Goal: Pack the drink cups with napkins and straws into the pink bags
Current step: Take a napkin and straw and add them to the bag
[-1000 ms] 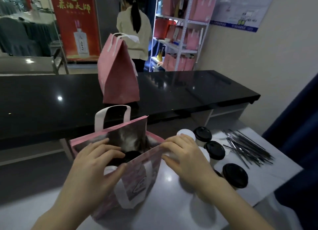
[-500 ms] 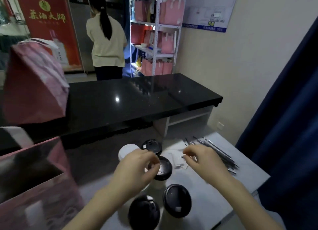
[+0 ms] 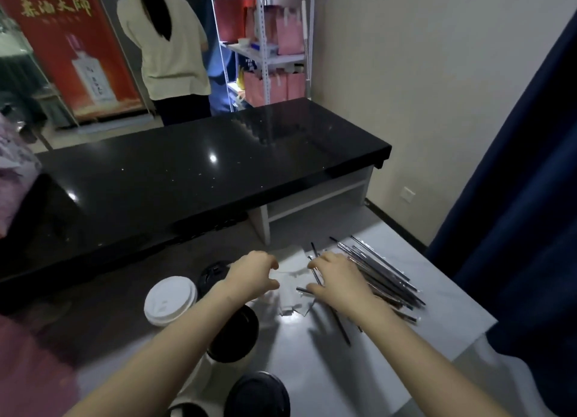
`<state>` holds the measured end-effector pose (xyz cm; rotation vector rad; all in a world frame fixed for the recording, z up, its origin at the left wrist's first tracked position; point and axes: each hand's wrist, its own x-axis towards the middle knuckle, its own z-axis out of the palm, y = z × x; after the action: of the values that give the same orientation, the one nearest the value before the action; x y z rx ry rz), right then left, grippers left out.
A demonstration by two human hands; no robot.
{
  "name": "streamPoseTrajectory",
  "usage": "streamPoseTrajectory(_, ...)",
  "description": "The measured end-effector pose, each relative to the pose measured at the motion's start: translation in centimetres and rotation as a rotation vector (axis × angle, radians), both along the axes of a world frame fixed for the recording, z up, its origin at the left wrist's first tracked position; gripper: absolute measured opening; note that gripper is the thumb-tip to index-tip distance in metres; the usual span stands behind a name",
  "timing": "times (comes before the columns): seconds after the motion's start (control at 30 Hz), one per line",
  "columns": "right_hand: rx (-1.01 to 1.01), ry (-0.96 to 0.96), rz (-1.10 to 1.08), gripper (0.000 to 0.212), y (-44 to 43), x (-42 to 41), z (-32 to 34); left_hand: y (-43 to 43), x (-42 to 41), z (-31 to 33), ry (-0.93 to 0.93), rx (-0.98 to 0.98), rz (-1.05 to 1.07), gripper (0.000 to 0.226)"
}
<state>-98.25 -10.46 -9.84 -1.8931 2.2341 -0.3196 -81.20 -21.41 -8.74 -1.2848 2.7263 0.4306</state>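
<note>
White napkins (image 3: pixel 292 279) lie in a loose heap on the pale counter (image 3: pixel 437 294), touching the left end of a pile of wrapped straws (image 3: pixel 384 279). The left hand (image 3: pixel 251 274) has its fingers and thumb curled at the napkins' left edge. The right hand (image 3: pixel 338 282) is bent over the straws' near ends. A firm grip cannot be confirmed for either. Lidded cups stand near left: one white-lidded cup (image 3: pixel 171 301) and several black-lidded cups (image 3: pixel 232 338), contents hidden. The pink bag (image 3: pixel 28 373) at the near-left edge is blurred, interior unseen. A black counter (image 3: pixel 203 173) lies beyond.
</note>
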Motion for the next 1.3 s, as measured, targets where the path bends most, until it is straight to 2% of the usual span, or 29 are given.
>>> streamPoseTrajectory(0.1, 0.007, 0.029, 0.057, 0.053, -2.1, -0.5, -1.8, -1.0, -1.2, -1.6, -0.056, 0.027, 0.029, 0.046)
streamPoseTrajectory(0.23, -0.008, 0.098, 0.123, 0.048, -4.9, -0.9, -3.5, -2.5, -3.3, -2.4, -0.14, -0.068, 0.009, 0.037)
streamPoseTrajectory(0.43, -0.034, 0.133, 0.219, 0.042, -7.6, -1.2, -5.4, -4.1, -5.5, -2.8, -0.383, -0.023, -0.011, 0.04)
streamPoseTrajectory(0.57, -0.053, 0.162, 0.301, 0.032, -8.5, -1.4, -6.2, -4.9, -5.4, -3.7, -0.36, -0.054, -0.043, 0.039)
streamPoseTrajectory(0.63, -0.084, 0.182, 0.31, 0.019, -8.7, -1.4, -6.1, -5.1, -5.4, -4.0, -0.34, -0.049, -0.056, 0.039)
streamPoseTrajectory(0.73, -0.171, 0.092, 0.267, 0.007, -8.6, -1.5, -6.3, -5.2, -5.5, -4.4, -0.31, -0.065, -0.06, 0.04)
streamPoseTrajectory(0.83, -0.265, -0.025, 0.18, 0.006, -8.3, -1.6, -5.6, -5.2, -5.8, -4.2, -0.218, -0.132, -0.05, 0.028)
streamPoseTrajectory(0.97, -0.342, -0.178, 0.093, 0.011, -7.3, -2.3, -3.0, -5.2, -5.1, -1.9, 0.072, -0.168, -0.017, 0.014)
streamPoseTrajectory(1.1, -0.426, -0.403, 0.057, 0.027, -5.6, -2.7, 0.5, -4.3, -2.9, 2.3, 0.388, -0.004, 0.058, 0.004)
streamPoseTrajectory(1.17, -0.447, -0.429, 0.093, 0.034, -5.0, -2.2, 2.6, -3.4, -1.5, 4.6, 0.525, 0.064, 0.075, 0.007)
streamPoseTrajectory(1.3, -0.524, -0.477, 0.146, 0.015, -4.2, 0.3, 6.8, -1.3, 2.3, 8.4, 0.625, 0.071, 0.082, 0.015)
